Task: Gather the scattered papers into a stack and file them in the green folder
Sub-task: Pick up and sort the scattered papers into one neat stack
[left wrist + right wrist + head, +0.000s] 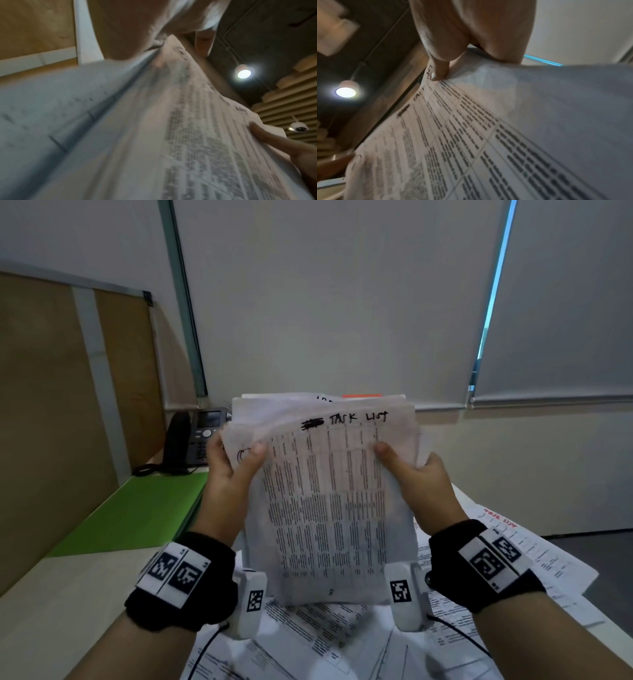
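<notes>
A stack of printed papers [325, 494] stands upright in front of me above the desk; its top sheet is a table headed "TASK LIST". My left hand [233, 463] grips its left edge, thumb on the front. Gripping the right edge the same way is my right hand [411, 470]. Both wrist views show the papers [188, 135] [488, 135] close up, each with a thumb pressed on the sheet. The green folder [137, 511] lies flat on the desk to the left, behind my left wrist. More loose papers [342, 642] lie scattered on the desk beneath and to the right.
A black desk phone [195, 440] sits at the back left past the folder. A brown partition [61, 405] borders the desk on the left, and a wall with blinds [342, 302] is straight ahead. The desk's right edge [609, 601] drops off beside the scattered sheets.
</notes>
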